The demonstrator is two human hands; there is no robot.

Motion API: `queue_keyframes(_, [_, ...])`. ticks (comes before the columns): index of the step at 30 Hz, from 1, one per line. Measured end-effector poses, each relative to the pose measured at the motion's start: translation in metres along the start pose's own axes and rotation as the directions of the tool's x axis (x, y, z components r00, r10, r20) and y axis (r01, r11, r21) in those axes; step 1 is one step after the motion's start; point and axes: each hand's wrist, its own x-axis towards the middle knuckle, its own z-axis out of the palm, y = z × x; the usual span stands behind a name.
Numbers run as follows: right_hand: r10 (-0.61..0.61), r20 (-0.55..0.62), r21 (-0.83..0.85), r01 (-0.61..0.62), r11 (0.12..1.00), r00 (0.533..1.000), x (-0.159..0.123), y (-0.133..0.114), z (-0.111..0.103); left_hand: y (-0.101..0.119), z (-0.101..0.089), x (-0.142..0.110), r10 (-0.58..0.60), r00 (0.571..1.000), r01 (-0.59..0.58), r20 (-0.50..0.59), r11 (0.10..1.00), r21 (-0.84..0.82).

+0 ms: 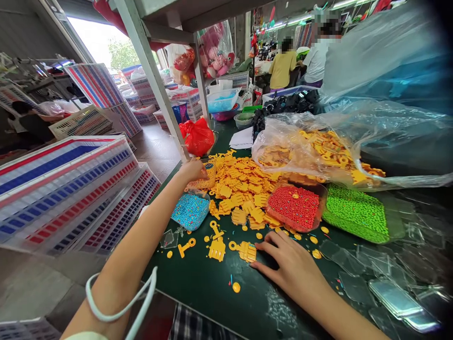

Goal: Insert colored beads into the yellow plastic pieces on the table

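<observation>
On the green tabletop (pixel 198 293), a heap of yellow plastic pieces (pixel 240 186) lies beside a red bead tray (pixel 293 207). The left hand (pixel 193 170) is at the heap's far end, its grip impossible to tell. The right hand (pixel 286 267), fingers apart, rests near a loose piece (pixel 247 251). The pieces look light and stiff, best pinched by their edges.

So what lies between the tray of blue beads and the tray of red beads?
In the head view, a heap of flat yellow plastic pieces fills that stretch between the tray of blue beads and the tray of red beads.
</observation>
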Motion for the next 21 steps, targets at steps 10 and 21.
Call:
queue_keyframes(10, [-0.009, -0.053, -0.018, 0.008, 1.000, 0.999, 0.000, 0.001, 0.002, 0.013, -0.013, -0.015, -0.182, 0.977, 0.187, -0.111, 0.982, 0.036])
queue_keyframes(21, [0.038, -0.025, -0.026, -0.038, 0.999, 0.999, 0.002, -0.004, -0.001, 0.030, -0.020, -0.038, -0.404, 0.889, 0.399, -0.216, 0.914, -0.068])
